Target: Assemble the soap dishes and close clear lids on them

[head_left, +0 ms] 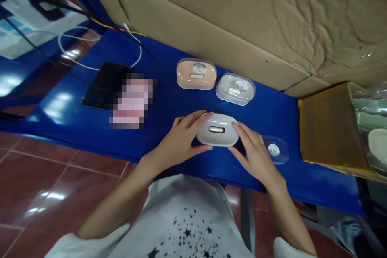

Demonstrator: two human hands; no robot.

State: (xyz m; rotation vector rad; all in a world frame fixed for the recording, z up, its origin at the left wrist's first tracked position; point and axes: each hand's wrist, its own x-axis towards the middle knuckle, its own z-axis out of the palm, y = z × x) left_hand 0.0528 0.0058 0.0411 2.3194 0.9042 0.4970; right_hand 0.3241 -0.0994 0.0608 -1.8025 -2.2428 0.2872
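Note:
A white oval soap dish with a slot and a pale insert in its middle sits between my two hands. My left hand grips its left end, fingers along the far rim and thumb at the near edge. At the right end, my right hand holds it the same way. Beside my right hand lies a clear plastic lid with a round white label. Farther back stand a peach soap dish and a white soap dish, each under a clear labelled lid.
The blue table backs onto a cardboard wall. A cardboard box with plastic-wrapped pale pieces stands at the right. On the left lie a black device, a blurred-out pink item and a white cable.

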